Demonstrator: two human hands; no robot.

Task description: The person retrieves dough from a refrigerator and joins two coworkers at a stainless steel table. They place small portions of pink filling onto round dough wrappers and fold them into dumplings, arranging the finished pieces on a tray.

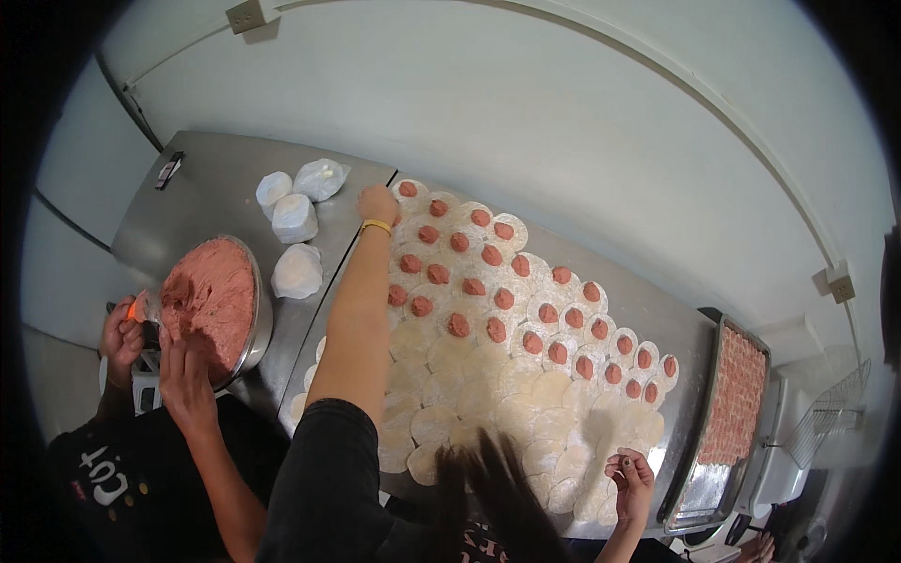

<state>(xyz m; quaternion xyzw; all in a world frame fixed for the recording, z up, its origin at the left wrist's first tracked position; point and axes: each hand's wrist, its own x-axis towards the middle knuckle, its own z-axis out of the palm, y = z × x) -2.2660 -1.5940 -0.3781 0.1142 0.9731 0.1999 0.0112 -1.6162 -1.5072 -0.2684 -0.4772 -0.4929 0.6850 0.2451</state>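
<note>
Wrappers: thin round pale dough wrappers (488,394) lie overlapping in rows across the steel worktable (662,314). Each one in the far rows carries a small pink dollop of minced filling (459,325), while the near rows are bare.
Left hand: the left hand (378,202), with a yellow band (375,226) at the wrist, reaches to the far left corner of the spread. It is just beside the corner wrapper there. Its fingers are curled shut, and I cannot tell whether they pinch any filling.
Right hand: the right hand (631,479) hovers over the near right edge of the bare wrappers with its fingers curled in. What they hold, if anything, is too small to tell.
Doing it well: in my judgement, each dollop should sit in the middle of its wrapper and match its neighbours in size. The long reach should stay lifted so the sleeve does not drag over filled rows.
Supply: a round steel bowl heaped with pink mince (211,296) stands at the left, where a co-worker's hands (186,380) work at it.
Around: white wrapped bundles (296,220) lie beyond the bowl, and a steel tray of finished pink pieces (737,394) stands at the right end.
</note>
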